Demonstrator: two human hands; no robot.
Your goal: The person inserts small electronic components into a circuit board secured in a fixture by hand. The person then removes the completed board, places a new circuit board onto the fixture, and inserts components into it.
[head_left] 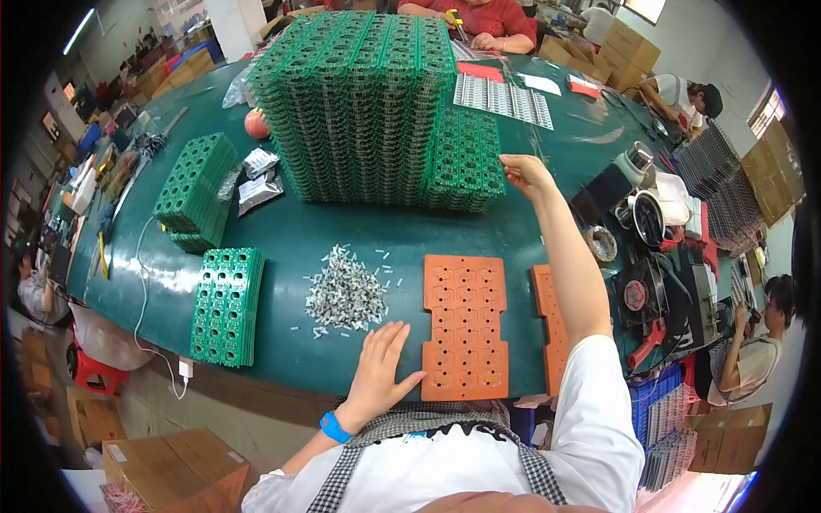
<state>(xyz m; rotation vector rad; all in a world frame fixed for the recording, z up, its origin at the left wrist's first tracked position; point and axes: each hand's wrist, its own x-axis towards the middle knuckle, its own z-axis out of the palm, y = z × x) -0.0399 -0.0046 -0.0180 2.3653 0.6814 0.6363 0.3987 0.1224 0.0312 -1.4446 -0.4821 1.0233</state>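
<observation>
My right hand (528, 177) reaches far forward, its fingers bent and closed at the right edge of the top green circuit board panel (466, 152) on a lower stack. My left hand (380, 368), with a blue watch on its wrist, lies on the table with fingers spread and holds nothing. Its thumb is at the left edge of an orange fixture plate (466, 329) with rows of shallow recesses and small holes. Just beyond the left fingers is a loose pile of small white-and-grey parts (345, 291).
A tall block of stacked green boards (355, 111) stands at the middle back. Smaller board stacks (227, 306) (195, 188) are on the left. A second orange plate (552, 325) lies under my right arm. Tools and a black device (643, 295) crowd the right. Across the table sits a person in red (505, 21).
</observation>
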